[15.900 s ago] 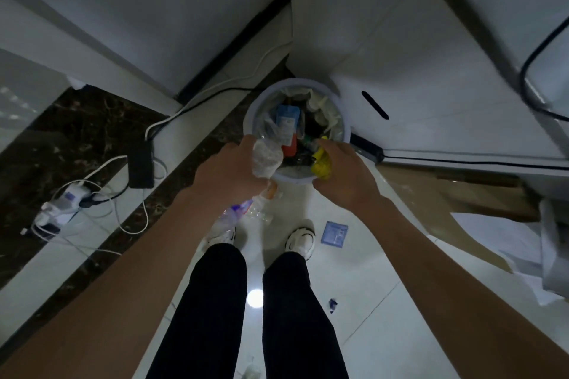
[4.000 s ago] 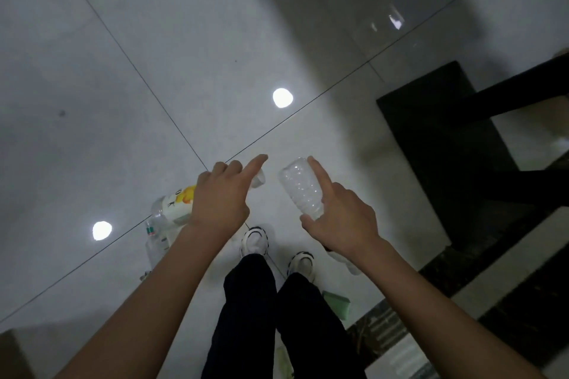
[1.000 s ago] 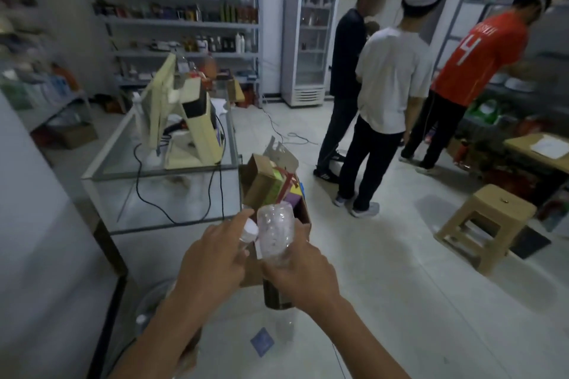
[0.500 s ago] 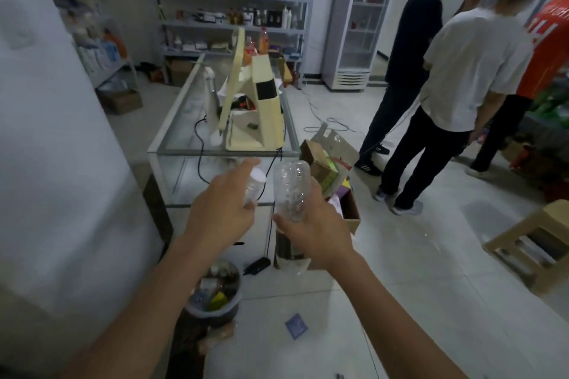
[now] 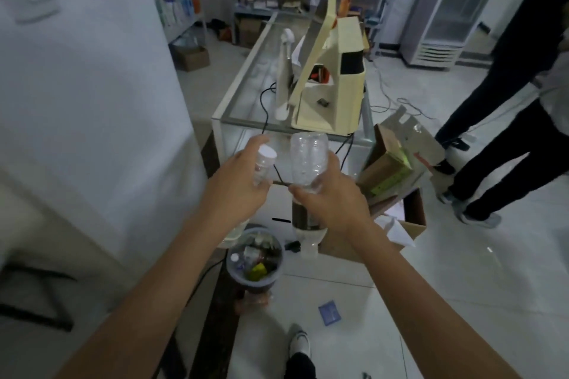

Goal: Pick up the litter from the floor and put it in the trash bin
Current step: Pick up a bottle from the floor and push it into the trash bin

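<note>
The left hand (image 5: 237, 186) curls around a small clear bottle (image 5: 264, 164) with a white cap. The right hand (image 5: 334, 203) grips a big clear bottle (image 5: 308, 160), bottom up. Below them, the trash bin (image 5: 255, 283) sits on the white floor (image 5: 462, 286), full of litter. A blue wrapper (image 5: 330, 313) lies near it.

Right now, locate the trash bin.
Head view, lower centre: the trash bin stands on the floor below the left hand and right hand, between the white wall and the cardboard box.
</note>
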Tool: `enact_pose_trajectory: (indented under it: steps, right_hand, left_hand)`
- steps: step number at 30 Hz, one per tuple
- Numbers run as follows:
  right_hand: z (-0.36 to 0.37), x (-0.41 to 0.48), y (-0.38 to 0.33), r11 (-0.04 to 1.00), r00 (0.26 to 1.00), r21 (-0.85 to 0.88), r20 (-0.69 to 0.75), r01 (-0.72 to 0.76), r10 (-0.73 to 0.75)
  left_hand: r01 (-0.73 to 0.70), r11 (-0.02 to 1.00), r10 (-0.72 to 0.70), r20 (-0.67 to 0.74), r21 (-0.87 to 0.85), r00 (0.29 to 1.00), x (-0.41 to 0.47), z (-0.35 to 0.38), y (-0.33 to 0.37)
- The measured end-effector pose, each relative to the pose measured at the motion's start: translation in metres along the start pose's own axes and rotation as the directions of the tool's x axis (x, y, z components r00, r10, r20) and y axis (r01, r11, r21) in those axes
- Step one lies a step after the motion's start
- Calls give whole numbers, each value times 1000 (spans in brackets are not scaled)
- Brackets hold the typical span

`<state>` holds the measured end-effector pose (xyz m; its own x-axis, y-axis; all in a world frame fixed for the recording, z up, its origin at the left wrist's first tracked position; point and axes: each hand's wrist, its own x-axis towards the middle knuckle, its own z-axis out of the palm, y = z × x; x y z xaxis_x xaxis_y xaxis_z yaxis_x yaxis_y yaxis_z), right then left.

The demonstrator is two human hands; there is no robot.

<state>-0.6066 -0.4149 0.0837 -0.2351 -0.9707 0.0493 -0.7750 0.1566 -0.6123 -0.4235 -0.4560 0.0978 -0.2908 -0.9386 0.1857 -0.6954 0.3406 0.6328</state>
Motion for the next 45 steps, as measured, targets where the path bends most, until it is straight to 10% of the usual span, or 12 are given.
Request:
enact_pose_trajectory:
  steps: [28,45]
  right_hand:
    - [159,163,70,999,881,-28,470,-46,54]
    - [330,174,167,953,877,-26,385,-303,289]
  left_hand:
    - [407,898,-405,48,-164,913,78,108,-164]
    - [554,738,-541,153,-384,827,32,220,-340]
